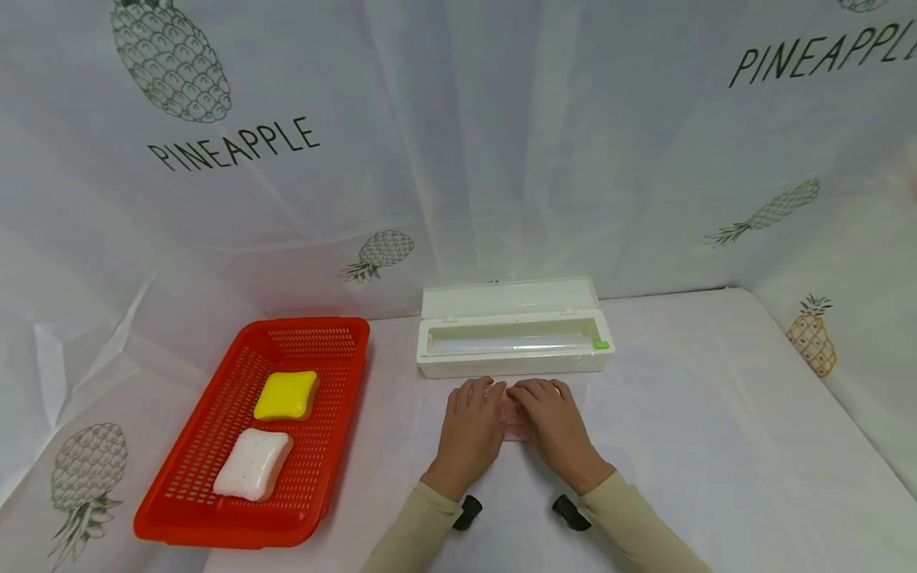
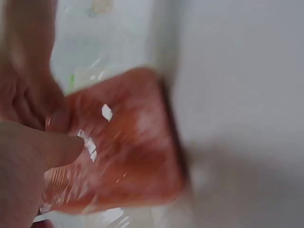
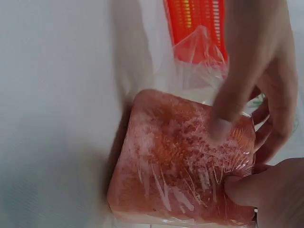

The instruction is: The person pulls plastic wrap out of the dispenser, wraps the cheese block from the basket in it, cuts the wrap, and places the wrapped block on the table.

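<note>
Both hands hold a pinkish-red bar of soap (image 1: 514,426) just in front of the white cling film dispenser (image 1: 512,364). Clear film with shiny creases covers the soap's face (image 3: 166,152). My left hand (image 1: 467,430) grips one side, its thumb lying on the wrapped face in the left wrist view. From the other side my right hand (image 1: 560,430) grips it, thumb pressed on the film near the edge in the right wrist view. Loose clear film (image 3: 202,50) sticks out beside the soap. Fingers underneath are partly hidden.
A red plastic basket (image 1: 337,469) stands at the left, holding a yellow soap bar (image 1: 286,395) and a white soap bar (image 1: 253,464). The dispenser's lid (image 1: 509,297) stands raised; a green slider (image 1: 601,344) sits at its right end. A pineapple-print curtain (image 1: 487,159) hangs behind.
</note>
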Tool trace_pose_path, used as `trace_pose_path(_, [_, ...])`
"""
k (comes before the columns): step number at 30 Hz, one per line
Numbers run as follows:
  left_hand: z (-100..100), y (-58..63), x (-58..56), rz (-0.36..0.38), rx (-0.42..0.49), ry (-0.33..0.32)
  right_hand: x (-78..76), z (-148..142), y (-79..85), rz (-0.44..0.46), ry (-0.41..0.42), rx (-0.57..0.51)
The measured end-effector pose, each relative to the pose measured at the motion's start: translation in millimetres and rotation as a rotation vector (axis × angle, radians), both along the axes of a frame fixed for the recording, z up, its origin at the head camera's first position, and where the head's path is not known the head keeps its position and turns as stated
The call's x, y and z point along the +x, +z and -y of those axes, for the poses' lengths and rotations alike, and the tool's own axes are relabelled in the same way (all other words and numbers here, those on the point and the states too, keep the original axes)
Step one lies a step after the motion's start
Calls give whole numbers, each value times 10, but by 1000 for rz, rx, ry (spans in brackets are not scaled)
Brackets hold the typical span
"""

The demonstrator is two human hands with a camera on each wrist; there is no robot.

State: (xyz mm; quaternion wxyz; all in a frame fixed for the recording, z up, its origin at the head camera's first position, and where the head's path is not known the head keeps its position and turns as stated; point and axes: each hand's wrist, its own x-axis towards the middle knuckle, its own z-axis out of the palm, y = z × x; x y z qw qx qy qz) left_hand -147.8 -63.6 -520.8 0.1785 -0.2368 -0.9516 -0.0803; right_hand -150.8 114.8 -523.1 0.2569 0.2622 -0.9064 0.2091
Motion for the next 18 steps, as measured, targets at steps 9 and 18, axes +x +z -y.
trace_pose_path(9, [-35,-192,-50,-34,-196,51,-167,38,-55,55,-51,31])
trace_pose_path(18, [9,-164,-190,-13,-247,37,-151,15,-100,41,-31,159])
